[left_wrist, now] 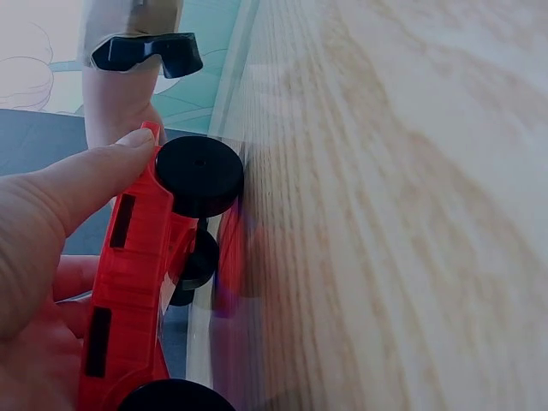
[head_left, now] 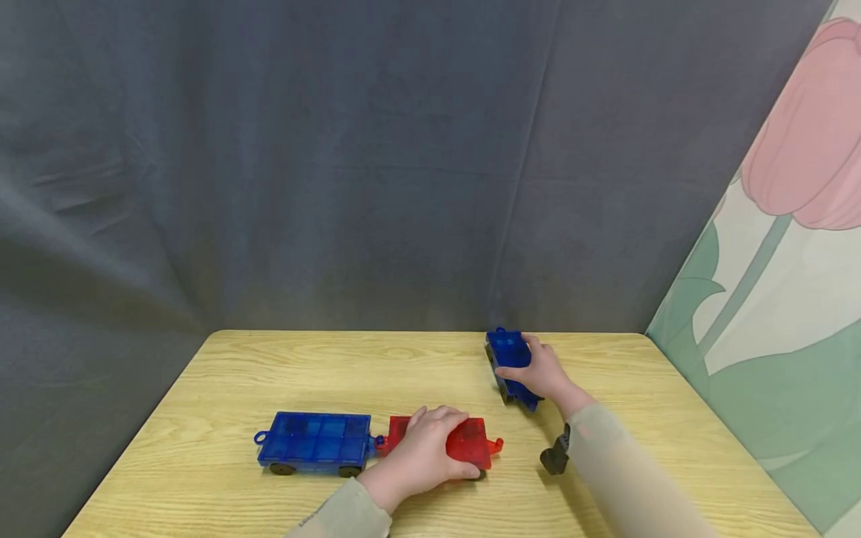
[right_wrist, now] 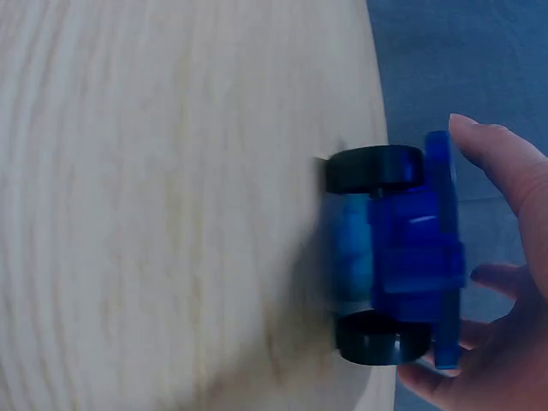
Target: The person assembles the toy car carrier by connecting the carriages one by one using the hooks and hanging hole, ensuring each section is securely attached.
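A red toy train car [head_left: 468, 442] with black wheels stands on the wooden table, and my left hand [head_left: 430, 448] grips it from above. In the left wrist view the thumb [left_wrist: 111, 171] lies along the edge of the red car [left_wrist: 133, 282]. Left of it is a blue toy train car [head_left: 316, 439], its hook end at the red car's rear loop. At the table's back, a smaller blue toy car [head_left: 509, 351] is set at an angle, held across its sides by my right hand [head_left: 543, 373]. The fingertips on its far side are partly hidden.
The wooden table [head_left: 323, 373] ends at a dark grey curtain [head_left: 377, 187], close behind the smaller blue car. A wall with a painted pink tulip [head_left: 807, 142] rises on the right. A black wrist device [head_left: 555, 454] hangs below the right sleeve.
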Tool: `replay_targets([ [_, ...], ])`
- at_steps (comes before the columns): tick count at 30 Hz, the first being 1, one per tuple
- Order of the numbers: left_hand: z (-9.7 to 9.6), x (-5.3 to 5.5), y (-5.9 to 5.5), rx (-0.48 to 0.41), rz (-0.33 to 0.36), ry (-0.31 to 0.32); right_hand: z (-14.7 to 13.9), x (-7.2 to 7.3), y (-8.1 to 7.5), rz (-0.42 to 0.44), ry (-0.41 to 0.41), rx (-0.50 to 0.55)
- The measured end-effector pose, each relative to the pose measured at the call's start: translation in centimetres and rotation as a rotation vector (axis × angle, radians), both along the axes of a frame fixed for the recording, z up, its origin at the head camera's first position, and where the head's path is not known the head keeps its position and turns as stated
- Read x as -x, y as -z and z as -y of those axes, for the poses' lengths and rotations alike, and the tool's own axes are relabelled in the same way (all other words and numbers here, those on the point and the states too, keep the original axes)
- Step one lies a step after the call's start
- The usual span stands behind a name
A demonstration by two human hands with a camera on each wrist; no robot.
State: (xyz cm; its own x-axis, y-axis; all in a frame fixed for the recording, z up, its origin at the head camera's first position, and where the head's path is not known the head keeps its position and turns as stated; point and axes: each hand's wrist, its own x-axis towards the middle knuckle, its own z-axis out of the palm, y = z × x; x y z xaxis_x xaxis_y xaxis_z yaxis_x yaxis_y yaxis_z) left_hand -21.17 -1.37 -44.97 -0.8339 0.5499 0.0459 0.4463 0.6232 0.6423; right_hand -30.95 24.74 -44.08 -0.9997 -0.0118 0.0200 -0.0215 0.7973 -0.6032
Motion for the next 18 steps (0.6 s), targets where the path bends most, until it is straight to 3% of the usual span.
replay_targets([
  [9, 0.1, -0.2, -0.1, 0.005, -0.017, -0.001, 1.1, -0.3, 0.5, 0.053, 0.004, -0.038],
  [18, 0.2, -0.3, -0.1, -0.002, 0.005, -0.009, 2.2, -0.4, 0.0, 0.069, 0.09, -0.081],
])
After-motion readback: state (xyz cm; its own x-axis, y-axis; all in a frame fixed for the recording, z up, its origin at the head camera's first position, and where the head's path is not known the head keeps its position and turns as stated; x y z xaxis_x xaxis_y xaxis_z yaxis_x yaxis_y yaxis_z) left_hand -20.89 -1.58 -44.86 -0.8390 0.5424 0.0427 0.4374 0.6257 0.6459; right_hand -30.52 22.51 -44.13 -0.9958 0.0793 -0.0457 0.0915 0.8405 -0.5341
